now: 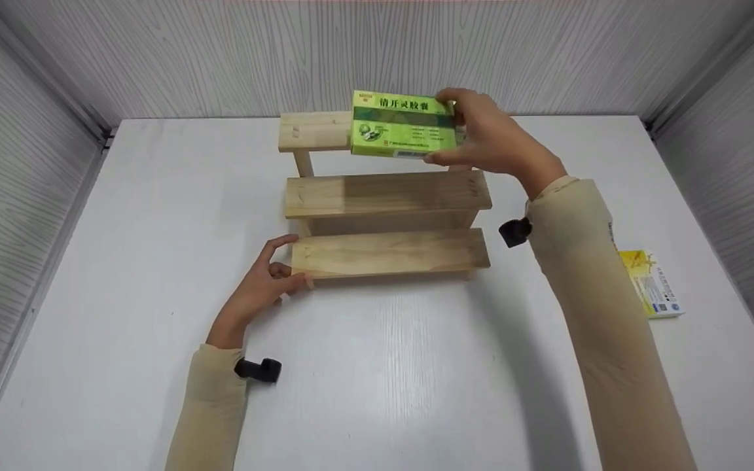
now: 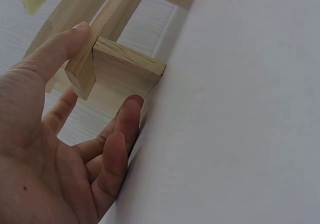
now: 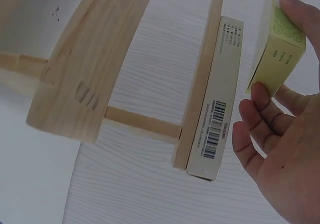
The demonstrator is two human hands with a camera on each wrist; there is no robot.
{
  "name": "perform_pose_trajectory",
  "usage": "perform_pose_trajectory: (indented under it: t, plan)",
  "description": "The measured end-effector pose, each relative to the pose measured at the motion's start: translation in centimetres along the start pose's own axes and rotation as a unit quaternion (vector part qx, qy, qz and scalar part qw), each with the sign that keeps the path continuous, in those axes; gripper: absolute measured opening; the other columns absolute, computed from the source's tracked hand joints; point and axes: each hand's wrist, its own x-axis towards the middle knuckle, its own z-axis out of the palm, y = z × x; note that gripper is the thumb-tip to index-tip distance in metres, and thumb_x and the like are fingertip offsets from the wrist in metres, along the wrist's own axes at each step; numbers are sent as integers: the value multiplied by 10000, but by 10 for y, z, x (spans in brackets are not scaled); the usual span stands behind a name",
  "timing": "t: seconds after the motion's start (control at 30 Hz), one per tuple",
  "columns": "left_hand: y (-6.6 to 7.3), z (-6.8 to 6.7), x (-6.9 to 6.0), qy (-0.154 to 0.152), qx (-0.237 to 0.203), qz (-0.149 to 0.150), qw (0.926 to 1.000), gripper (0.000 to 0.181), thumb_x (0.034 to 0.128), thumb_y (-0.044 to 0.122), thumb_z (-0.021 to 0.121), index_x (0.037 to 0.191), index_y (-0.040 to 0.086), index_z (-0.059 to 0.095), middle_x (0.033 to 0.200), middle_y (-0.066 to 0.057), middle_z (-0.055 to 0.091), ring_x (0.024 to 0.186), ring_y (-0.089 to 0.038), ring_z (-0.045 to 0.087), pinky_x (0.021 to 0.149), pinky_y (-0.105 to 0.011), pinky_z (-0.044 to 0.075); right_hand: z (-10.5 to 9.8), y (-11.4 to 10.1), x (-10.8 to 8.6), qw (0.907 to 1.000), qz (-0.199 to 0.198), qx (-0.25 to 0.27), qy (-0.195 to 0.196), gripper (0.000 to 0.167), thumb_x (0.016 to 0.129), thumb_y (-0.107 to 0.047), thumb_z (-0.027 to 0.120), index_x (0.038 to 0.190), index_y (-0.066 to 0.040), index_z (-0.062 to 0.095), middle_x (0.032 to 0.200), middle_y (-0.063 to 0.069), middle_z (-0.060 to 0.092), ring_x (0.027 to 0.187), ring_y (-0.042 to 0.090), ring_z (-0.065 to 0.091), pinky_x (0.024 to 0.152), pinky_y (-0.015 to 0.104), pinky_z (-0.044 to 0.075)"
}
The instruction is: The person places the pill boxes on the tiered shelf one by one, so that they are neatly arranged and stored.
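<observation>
Gray streaky walls (image 1: 377,52) stand around a white desk (image 1: 377,379). Up by the top step (image 1: 315,132) of a wooden rack (image 1: 387,194) is a green box (image 1: 403,124). Someone's right hand (image 1: 491,134) has it, with thumb and fingers clamped on its right end. Near it, with a gap between, a white box (image 3: 215,99) sits on that top step. Down low, the left hand (image 1: 260,284) pinches the lowest step (image 1: 390,252) by its left end. Past the right sleeve (image 1: 606,320), a yellow and white box (image 1: 660,288) lies on the desk, partly hidden.
</observation>
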Motion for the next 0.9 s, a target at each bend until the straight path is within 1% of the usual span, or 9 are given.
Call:
perform_pose_trajectory:
  t: [0.17, 0.43, 0.53, 0.7, 0.77, 0.9]
  plan:
    - [-2, 1, -1, 63, -22, 40, 10000, 768, 859, 313, 730, 1474, 348, 272, 948, -60, 580, 774, -163, 538, 568, -262, 391, 0, -14, 11, 9996, 78, -261, -73, 929, 794, -427, 756, 1499, -75, 265, 1380, 131, 436, 1190, 234, 439, 1050, 410, 370]
    - [-1, 2, -3, 49, 0, 35, 10000, 766, 871, 310, 715, 1484, 343, 257, 955, -55, 588, 773, -155, 542, 576, -268, 403, 0, -30, 27, 9979, -61, -570, -304, 897, 797, -415, 757, 1479, -48, 305, 1363, 128, 477, 1181, 229, 467, 1050, 396, 388]
    - [0, 4, -4, 78, -2, 56, 10000, 771, 860, 316, 727, 1480, 337, 268, 947, -57, 595, 770, -157, 540, 577, -266, 404, 1, -35, 30, 9971, -22, -668, -362, 908, 794, -435, 754, 1482, -54, 300, 1373, 122, 472, 1202, 232, 461, 1059, 392, 383]
    - [-4, 5, -4, 88, -54, 85, 9999, 774, 845, 337, 743, 1466, 333, 281, 881, -35, 573, 743, -151, 523, 553, -247, 383, 5, -41, 34, 9950, -71, -871, -484, 921, 797, -465, 742, 1490, -61, 289, 1408, 108, 438, 1264, 246, 394, 1108, 405, 315]
    - [-3, 6, -4, 92, -43, 78, 9999, 772, 846, 342, 742, 1464, 334, 280, 870, -29, 563, 736, -146, 519, 548, -244, 379, 6, -43, 35, 9942, -111, -948, -493, 921, 797, -476, 738, 1489, -63, 292, 1408, 102, 441, 1265, 249, 388, 1113, 410, 301]
    - [-3, 6, -4, 110, 41, 88, 9999, 775, 849, 347, 737, 1471, 326, 277, 895, -45, 581, 745, -149, 525, 564, -252, 397, 8, -46, 38, 9942, -58, -975, -459, 917, 789, -484, 742, 1486, -79, 307, 1401, 85, 463, 1240, 241, 402, 1099, 412, 315]
